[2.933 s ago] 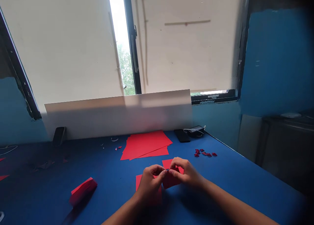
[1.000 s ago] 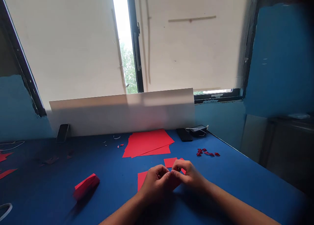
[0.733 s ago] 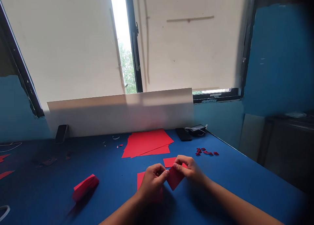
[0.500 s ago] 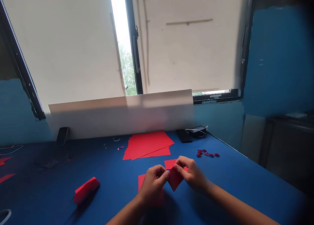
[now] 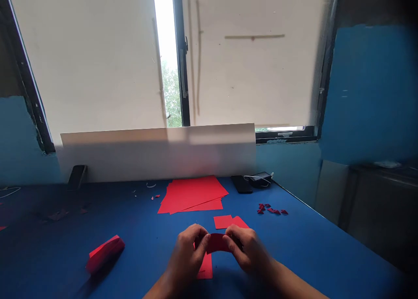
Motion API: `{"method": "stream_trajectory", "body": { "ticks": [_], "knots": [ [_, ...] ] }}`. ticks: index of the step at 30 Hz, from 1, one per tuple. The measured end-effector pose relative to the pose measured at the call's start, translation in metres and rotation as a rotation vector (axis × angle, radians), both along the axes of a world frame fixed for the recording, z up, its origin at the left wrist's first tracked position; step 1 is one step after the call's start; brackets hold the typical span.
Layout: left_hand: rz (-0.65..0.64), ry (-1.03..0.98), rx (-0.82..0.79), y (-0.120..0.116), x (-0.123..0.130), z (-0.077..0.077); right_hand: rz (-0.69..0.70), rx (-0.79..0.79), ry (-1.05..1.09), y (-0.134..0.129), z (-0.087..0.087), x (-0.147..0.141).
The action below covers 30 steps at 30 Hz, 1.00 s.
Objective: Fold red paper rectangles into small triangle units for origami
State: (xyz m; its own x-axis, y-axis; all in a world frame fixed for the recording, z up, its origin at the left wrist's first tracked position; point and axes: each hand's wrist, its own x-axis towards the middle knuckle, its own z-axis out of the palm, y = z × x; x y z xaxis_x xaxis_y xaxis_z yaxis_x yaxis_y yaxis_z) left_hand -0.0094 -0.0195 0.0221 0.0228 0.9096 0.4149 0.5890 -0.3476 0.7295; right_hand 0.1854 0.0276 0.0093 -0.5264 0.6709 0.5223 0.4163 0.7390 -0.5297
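Note:
A small piece of red paper [image 5: 218, 243] is stretched between my two hands, bowed upward in the middle. My left hand [image 5: 192, 249] pinches its left end between thumb and fingers. At the opposite end, my right hand [image 5: 243, 246] grips it the same way. Below and partly behind my left hand lies a red paper piece [image 5: 205, 269] on the table. Just beyond my hands are a red paper square [image 5: 222, 222] and another red piece [image 5: 241, 222], partly covered by my right hand.
A stack of red sheets [image 5: 194, 193] lies at the back of the blue table [image 5: 146, 229]. Small folded red pieces [image 5: 270, 209] are grouped at right. A folded red paper [image 5: 105, 252] stands at left. A black phone [image 5: 241, 184] and a black device with a cable [image 5: 261, 179] sit behind.
Both hands have turned the red paper from a diamond-like tilt to a level, bowed strip, and moved slightly lower. The view has shifted a little.

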Motion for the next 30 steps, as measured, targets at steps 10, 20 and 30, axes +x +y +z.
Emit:
{"method": "stream_trajectory", "body": {
  "ticks": [10, 20, 30],
  "knots": [
    [-0.083, 0.117, 0.148, 0.003, 0.003, -0.006, -0.032, -0.041, 0.032, 0.014, -0.003, 0.003],
    [-0.068, 0.063, 0.145, 0.002, 0.009, -0.011, -0.044, 0.125, 0.139, 0.013, -0.009, -0.004],
    [-0.052, 0.071, 0.175, -0.001, 0.007, 0.001, 0.025, 0.054, 0.122, 0.013, 0.000, -0.003]
  ]
}}
